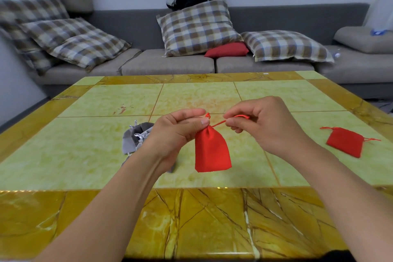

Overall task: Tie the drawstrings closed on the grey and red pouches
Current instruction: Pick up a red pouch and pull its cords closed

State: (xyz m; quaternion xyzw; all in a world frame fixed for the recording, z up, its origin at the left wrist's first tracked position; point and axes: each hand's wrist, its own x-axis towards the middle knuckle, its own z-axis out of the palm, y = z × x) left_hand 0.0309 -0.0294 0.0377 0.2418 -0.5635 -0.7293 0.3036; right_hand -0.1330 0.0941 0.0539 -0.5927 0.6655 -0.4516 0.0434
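- The left hand (177,130) pinches the gathered neck of a red pouch (211,151), which hangs above the middle of the table (297,95).
- The right hand (263,122) pinches the pouch's red drawstring (219,123), drawn out to the right.
- Grey pouches (138,137) lie heaped left of centre, partly behind the left wrist.
- A second red pouch (345,141) lies flat near the table's right edge.
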